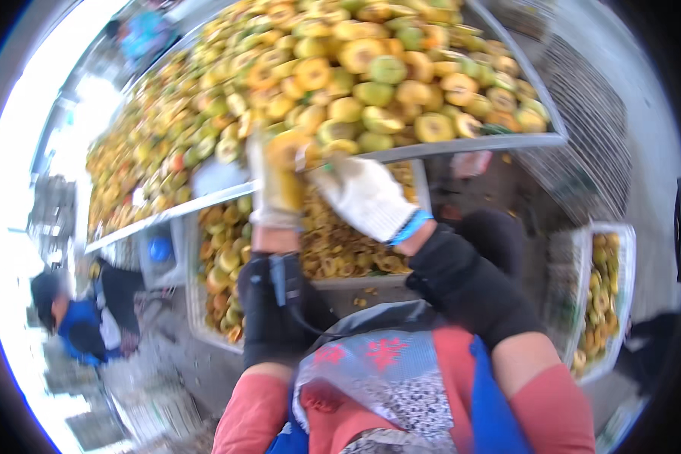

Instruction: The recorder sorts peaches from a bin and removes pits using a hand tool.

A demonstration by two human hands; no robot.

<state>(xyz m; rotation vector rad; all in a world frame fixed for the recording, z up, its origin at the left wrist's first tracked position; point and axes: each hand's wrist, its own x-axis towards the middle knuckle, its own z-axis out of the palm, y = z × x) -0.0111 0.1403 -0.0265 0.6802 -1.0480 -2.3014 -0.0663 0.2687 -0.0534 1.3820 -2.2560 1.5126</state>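
Observation:
My left hand [278, 184], in a stained white knit glove, holds a yellow stone fruit [286, 148] at the near edge of a metal-rimmed table. My right hand [366, 196], also in a white knit glove, is curled close beside that fruit. A small green part [327, 167] and a glint show at its fingertips; blur hides what they belong to. Beyond both hands, a large heap of halved yellow-green stone fruits [374, 93] covers the table [465, 144]. Some halves show brown centres.
Beneath the table edge stand a crate of fruit [224, 269] and a container of smaller fruit pieces [352, 249]. Another white crate [624, 289] with fruit is at right. Stacked slatted trays [590, 119] stand behind it. A person in blue [85, 329] is at left.

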